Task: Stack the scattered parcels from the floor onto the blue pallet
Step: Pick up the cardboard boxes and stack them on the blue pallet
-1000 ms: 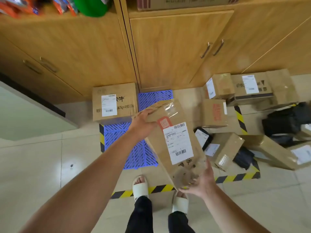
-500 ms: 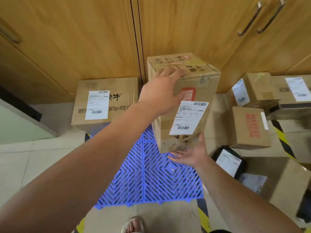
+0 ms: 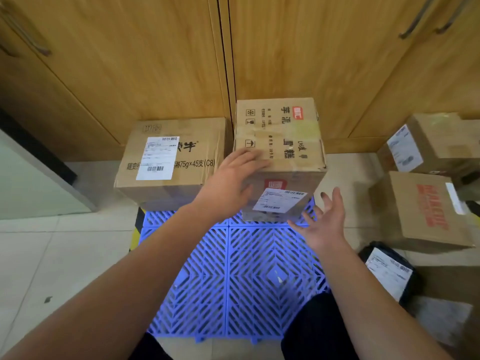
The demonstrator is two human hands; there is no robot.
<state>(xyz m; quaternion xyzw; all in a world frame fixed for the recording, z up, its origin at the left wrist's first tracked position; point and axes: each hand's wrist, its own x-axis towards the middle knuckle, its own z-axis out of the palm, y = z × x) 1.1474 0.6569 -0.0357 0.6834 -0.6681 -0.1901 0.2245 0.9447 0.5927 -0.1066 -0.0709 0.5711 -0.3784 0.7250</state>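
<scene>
Starting at the left, pale floor [image 3: 65,255] tiles meet a strip of yellow-and-black tape [image 3: 136,229] along the pallet's left edge. The blue pallet [image 3: 233,281] lies flat in front of the wooden cupboard [image 3: 155,61]. A wide box [image 3: 181,154] sits on its back left part, close to the cupboard doors, with a white label [image 3: 158,158] on its top.

Just right of it a tall box [image 3: 280,141] stands upright on the pallet's back right corner. It is beside the wide box and rises above it. Its top shows black and red print, and its near face carries a red mark and a barcode slip [image 3: 280,201].

The left hand [image 3: 228,185] rests on the tall box's near left corner. Its fingers lie straight across the top edge and the thumb lies on the near face, flat against the cardboard and not curled round it. The right hand [image 3: 324,224] is released, with fingers spread and the palm turned toward the box's lower right corner. It is just beside the box, and I cannot tell whether a fingertip touches it.

Further right, on the floor off the pallet, a red-printed box [image 3: 420,209] sits with a labelled box [image 3: 436,141] behind it. A black bag [image 3: 389,274] with a white label lies nearer the person.
</scene>
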